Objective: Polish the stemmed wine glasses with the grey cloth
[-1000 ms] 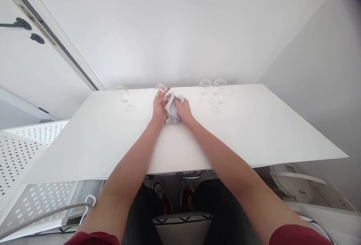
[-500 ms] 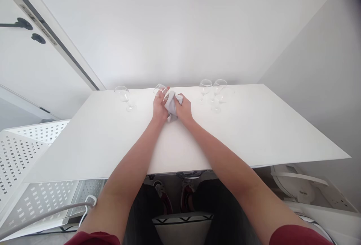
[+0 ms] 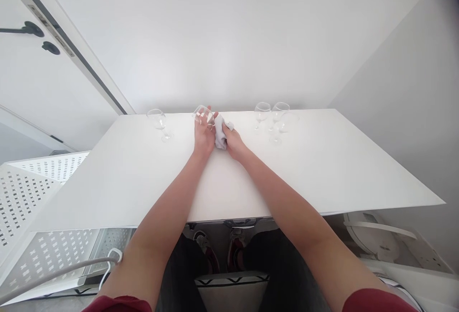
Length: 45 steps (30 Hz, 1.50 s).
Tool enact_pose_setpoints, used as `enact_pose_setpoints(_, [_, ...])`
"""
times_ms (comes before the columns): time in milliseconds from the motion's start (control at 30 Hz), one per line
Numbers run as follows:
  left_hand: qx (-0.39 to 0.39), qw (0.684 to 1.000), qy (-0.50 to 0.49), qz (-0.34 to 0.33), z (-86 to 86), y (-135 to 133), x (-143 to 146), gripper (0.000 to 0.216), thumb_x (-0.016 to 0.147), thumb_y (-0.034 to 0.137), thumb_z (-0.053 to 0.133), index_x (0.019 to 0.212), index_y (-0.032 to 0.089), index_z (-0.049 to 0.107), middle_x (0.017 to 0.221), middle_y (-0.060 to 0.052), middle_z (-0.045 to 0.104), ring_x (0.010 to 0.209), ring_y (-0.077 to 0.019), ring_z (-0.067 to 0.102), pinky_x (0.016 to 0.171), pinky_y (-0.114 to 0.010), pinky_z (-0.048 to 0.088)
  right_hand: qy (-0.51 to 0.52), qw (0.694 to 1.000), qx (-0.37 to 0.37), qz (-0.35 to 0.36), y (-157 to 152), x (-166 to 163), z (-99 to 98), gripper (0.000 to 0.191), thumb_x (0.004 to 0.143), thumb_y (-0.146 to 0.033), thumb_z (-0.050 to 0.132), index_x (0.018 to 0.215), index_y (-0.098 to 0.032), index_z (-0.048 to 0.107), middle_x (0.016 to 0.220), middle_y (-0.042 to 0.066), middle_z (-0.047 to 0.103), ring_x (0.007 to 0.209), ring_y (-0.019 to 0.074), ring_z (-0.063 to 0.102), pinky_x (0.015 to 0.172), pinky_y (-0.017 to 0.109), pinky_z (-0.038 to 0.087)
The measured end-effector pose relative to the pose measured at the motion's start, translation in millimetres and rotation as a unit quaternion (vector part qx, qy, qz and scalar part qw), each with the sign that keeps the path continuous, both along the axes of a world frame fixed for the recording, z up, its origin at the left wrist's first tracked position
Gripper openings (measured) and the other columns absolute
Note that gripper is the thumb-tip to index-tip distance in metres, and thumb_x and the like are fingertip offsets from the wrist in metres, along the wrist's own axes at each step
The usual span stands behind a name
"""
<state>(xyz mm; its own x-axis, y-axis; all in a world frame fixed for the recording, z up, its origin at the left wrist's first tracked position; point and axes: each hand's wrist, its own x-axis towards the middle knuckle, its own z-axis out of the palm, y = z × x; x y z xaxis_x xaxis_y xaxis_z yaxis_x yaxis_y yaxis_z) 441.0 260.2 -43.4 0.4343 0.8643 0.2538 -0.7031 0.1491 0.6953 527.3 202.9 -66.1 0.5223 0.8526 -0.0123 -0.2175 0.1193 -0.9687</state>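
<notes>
A clear wine glass lies tilted across the fingers of my left hand, its bowl toward the upper left. The fingers are loosely curled behind the bowl and partly show through it. My right hand grips a light grey cloth, bunched at the stem end of that glass. The cloth hides the foot, and I cannot tell how much of the stem it wraps. Both hands are close together above the middle of the white table.
One wine glass stands to the left on the table. Several more stand to the right, including one wine glass beside another wine glass. A wall rises behind. A perforated white rack and a cable are at the lower left.
My left fingers have loosened and spread behind the glass bowl. The cloth is now bunched narrower and more upright in my right hand. The standing glasses keep their places.
</notes>
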Motion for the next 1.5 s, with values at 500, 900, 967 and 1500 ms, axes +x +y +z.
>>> enact_pose_setpoints(500, [0.031, 0.999, 0.029, -0.003, 0.0, -1.9, 0.2, 0.057, 0.084, 0.057, 0.076, 0.132, 0.034, 0.057, 0.16, -0.008, 0.048, 0.14, -0.0299, 0.056, 0.112, -0.043, 0.048, -0.307, 0.911, -0.028, -0.275, -17.0, 4.8, 13.9, 0.033, 0.102, -0.048, 0.038, 0.104, -0.023, 0.058, 0.108, 0.01, 0.067, 0.103, 0.0253, 0.061, 0.092, 0.039, 0.047])
enact_pose_setpoints(900, [-0.053, 0.997, 0.034, -0.038, 4.3, -3.8, -0.7, 0.046, 0.09, 0.061, 0.067, 0.116, 0.024, 0.067, 0.144, -0.013, 0.063, 0.143, -0.031, 0.053, 0.116, -0.045, 0.046, -0.235, 0.972, -0.019, 0.002, -5.1, 0.7, 4.5, 0.035, 0.091, -0.055, 0.062, 0.077, -0.023, 0.061, 0.074, 0.002, 0.065, 0.072, 0.0208, 0.059, 0.075, 0.034, 0.048])
enact_pose_setpoints(967, [-0.064, 0.996, 0.044, -0.041, 2.4, -2.3, -0.8, 0.047, 0.092, 0.062, 0.064, 0.115, 0.021, 0.067, 0.143, -0.014, 0.063, 0.141, -0.0323, 0.054, 0.115, -0.046, 0.048, -0.119, 0.992, -0.022, 0.019, -4.8, 2.9, 5.7, 0.038, 0.089, -0.058, 0.064, 0.081, -0.021, 0.066, 0.077, 0.003, 0.069, 0.074, 0.0207, 0.063, 0.073, 0.033, 0.051])
enact_pose_setpoints(1500, [-0.061, 0.995, 0.022, -0.075, 9.4, -8.3, -3.9, 0.053, 0.096, 0.069, 0.05, 0.111, 0.022, 0.069, 0.149, -0.01, 0.06, 0.139, -0.0312, 0.055, 0.107, -0.047, 0.054, 0.104, 0.985, -0.002, 0.14, -11.2, 5.3, 15.0, 0.035, 0.086, -0.055, 0.067, 0.077, -0.022, 0.059, 0.074, 0.006, 0.071, 0.076, 0.0257, 0.068, 0.07, 0.038, 0.057])
